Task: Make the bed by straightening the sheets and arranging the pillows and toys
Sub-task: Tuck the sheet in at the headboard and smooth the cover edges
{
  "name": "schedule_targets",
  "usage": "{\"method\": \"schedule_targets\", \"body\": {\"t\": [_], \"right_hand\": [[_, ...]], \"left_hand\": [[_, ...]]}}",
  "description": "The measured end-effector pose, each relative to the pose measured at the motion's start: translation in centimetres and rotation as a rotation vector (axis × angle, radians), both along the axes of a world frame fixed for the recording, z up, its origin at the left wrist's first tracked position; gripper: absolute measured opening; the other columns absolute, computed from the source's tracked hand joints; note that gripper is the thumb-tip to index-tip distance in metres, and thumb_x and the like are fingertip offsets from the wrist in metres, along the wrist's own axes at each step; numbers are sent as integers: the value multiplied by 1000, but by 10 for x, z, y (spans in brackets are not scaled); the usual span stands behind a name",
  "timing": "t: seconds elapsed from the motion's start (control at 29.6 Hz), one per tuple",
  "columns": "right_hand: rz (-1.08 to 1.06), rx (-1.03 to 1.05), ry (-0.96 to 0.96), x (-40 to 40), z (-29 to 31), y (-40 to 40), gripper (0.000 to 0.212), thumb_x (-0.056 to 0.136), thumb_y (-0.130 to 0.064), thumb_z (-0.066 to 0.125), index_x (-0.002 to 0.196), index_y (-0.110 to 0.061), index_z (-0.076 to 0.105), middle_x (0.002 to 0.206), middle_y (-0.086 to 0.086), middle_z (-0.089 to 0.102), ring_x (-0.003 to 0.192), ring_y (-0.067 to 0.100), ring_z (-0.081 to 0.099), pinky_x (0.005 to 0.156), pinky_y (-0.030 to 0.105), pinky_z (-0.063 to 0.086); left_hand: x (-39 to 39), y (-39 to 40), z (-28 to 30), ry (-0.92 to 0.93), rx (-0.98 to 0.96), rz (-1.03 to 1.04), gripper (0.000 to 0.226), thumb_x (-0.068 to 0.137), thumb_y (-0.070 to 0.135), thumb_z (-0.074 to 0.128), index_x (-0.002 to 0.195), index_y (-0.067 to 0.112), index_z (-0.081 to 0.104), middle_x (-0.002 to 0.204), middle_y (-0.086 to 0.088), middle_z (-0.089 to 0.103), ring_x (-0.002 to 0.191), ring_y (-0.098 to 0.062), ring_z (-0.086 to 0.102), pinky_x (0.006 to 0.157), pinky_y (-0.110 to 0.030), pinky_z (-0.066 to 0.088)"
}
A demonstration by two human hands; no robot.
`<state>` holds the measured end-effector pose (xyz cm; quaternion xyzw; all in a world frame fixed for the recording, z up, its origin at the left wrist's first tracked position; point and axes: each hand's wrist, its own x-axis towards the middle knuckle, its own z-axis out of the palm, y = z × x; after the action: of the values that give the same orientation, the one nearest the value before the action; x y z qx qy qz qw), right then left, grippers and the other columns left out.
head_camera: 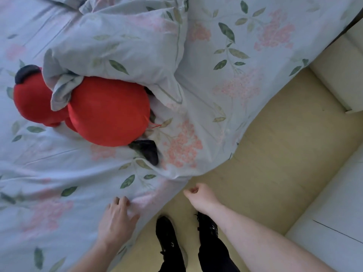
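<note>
While the person stood at the corner of the bed, the floral sheet (225,85) lay wrinkled across the mattress, its edge hanging over the corner toward the pale wooden floor (275,154). Left hand (117,216) rested palm-down on the sheet near that corner, fingers fairly straight and only slightly spread, fingertips pressing the cloth; nothing gripped. Right hand (198,195) hung just off the sheet's edge, over the floor, fingers curled loosely inward with thumb and forefinger close together; whether a bit of cloth was pinched between them could not be told, though the hand appeared apart from the sheet.

Farther up the sheet from the left hand lay a red stuffed toy (106,112), round-bodied, with dark patches at its far end and near end. A pillow (125,42) in the same floral fabric lay tilted on top of the toy, its knotted corner draped over the red body. Pillow and toy touched; both sat on the sheet, well apart from either hand.

Below the right hand, two black shoes (169,236) stood on the floor just beside the bed's corner, dark trouser legs above them. Pale cream furniture (334,213) stood beyond the floor strip, on the side away from the sheet.
</note>
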<state>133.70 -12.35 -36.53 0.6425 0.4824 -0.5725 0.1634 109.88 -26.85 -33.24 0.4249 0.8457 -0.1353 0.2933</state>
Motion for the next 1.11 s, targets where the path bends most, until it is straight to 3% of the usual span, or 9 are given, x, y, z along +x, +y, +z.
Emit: {"method": "schedule_targets", "body": {"t": [0.14, 0.24, 0.3, 0.41, 0.51, 0.71, 0.81, 0.95, 1.11], "right_hand": [[101, 28, -1, -34, -1, -16, 62, 82, -69, 63, 119, -20, 62, 116, -3, 65, 99, 20, 66, 67, 31, 50], [56, 125, 5, -57, 1, -25, 41, 88, -61, 62, 75, -22, 59, 81, -3, 68, 72, 20, 67, 55, 29, 48], [-7, 167, -15, -69, -3, -31, 41, 93, -53, 60, 66, -22, 56, 72, -1, 65, 65, 20, 65, 52, 28, 45], [-11, 234, -68, -78, -2, -37, 30, 100, -38, 52, 77, -22, 63, 80, 0, 67, 72, 21, 61, 55, 27, 40], [-20, 259, -66, -84, -1, -47, 30, 99, -30, 50, 71, -21, 57, 74, 0, 64, 65, 18, 57, 50, 27, 37], [-72, 237, -57, -98, -1, -57, 38, 94, -57, 54, 90, -22, 67, 85, -1, 68, 77, 21, 66, 56, 29, 47], [-62, 326, -46, -105, -3, -58, 30, 102, -37, 50, 78, -22, 61, 73, -5, 60, 72, 20, 62, 59, 32, 50], [-22, 394, -86, -103, 9, -81, 38, 102, -28, 46, 64, -24, 45, 69, -4, 54, 63, 15, 50, 51, 29, 33], [-144, 230, -66, -105, 20, -91, 51, 96, -65, 33, 84, -21, 57, 90, 3, 64, 80, 23, 65, 65, 33, 49]], "left_hand": [[-5, -19, -6, 8, 61, -14, 13, 93, 40, 65, 96, 27, 63, 93, 7, 60, 87, -19, 57, 70, -35, 53], [0, -26, -11, 2, 84, -47, 14, 98, 30, 56, 90, 28, 67, 89, 10, 64, 87, -19, 58, 64, -35, 48], [3, -29, -13, 13, 82, -57, 15, 99, 25, 52, 90, 26, 64, 90, 8, 64, 88, -19, 57, 63, -35, 46], [6, -36, -15, 9, 118, -84, 6, 97, 28, 53, 93, 24, 55, 93, 6, 59, 89, -20, 55, 67, -34, 47], [0, -48, -11, 32, 121, -122, 23, 92, 44, 60, 102, 25, 53, 99, 6, 57, 95, -21, 58, 73, -33, 47], [-14, -59, -17, 41, 106, -179, 10, 98, 22, 52, 90, 25, 58, 96, 4, 66, 92, -22, 57, 68, -33, 32], [-14, -60, -17, 19, 147, -169, 11, 95, 20, 54, 86, 26, 53, 92, 5, 63, 90, -22, 56, 67, -32, 32], [-17, -79, -6, 2, 203, -205, 20, 97, 21, 57, 79, 26, 50, 84, 6, 61, 84, -20, 55, 66, -31, 32], [-22, -95, 10, -43, 248, -264, 23, 94, 22, 61, 74, 27, 50, 76, 8, 58, 75, -19, 53, 63, -31, 32]]}}
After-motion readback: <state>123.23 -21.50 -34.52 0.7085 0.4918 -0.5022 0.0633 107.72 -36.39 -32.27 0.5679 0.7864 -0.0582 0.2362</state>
